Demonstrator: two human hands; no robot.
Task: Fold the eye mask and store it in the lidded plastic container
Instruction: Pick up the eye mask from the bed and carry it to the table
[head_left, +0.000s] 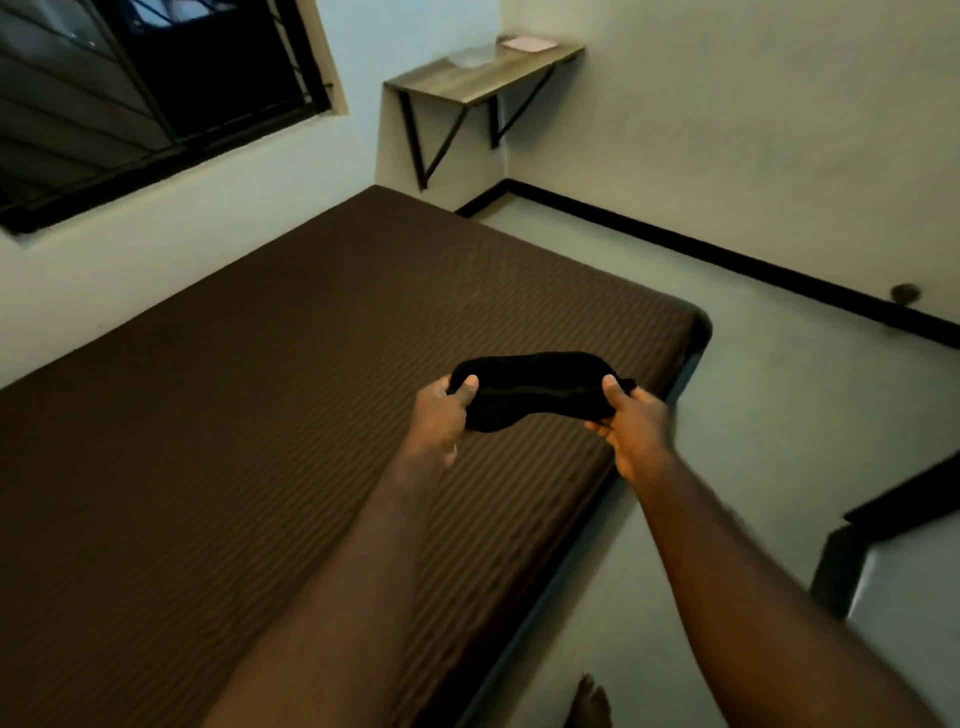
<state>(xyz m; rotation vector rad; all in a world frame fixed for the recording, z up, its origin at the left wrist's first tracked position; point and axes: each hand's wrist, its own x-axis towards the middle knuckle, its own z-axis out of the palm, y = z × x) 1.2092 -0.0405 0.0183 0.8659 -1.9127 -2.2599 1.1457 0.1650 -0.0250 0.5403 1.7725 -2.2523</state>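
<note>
A black eye mask (537, 388) is stretched out flat in the air above the right part of the bed. My left hand (441, 415) pinches its left end with the thumb on top. My right hand (636, 423) pinches its right end the same way. Far off on a wall shelf sits a clear plastic container (471, 55), and a pinkish flat lid (529, 43) lies beside it to the right.
A bed with a brown striped cover (260, 441) fills the left and middle. The wooden wall shelf (485, 83) hangs in the far corner on black brackets. Pale floor (753, 415) runs along the bed's right side. A barred window (156, 78) is at upper left.
</note>
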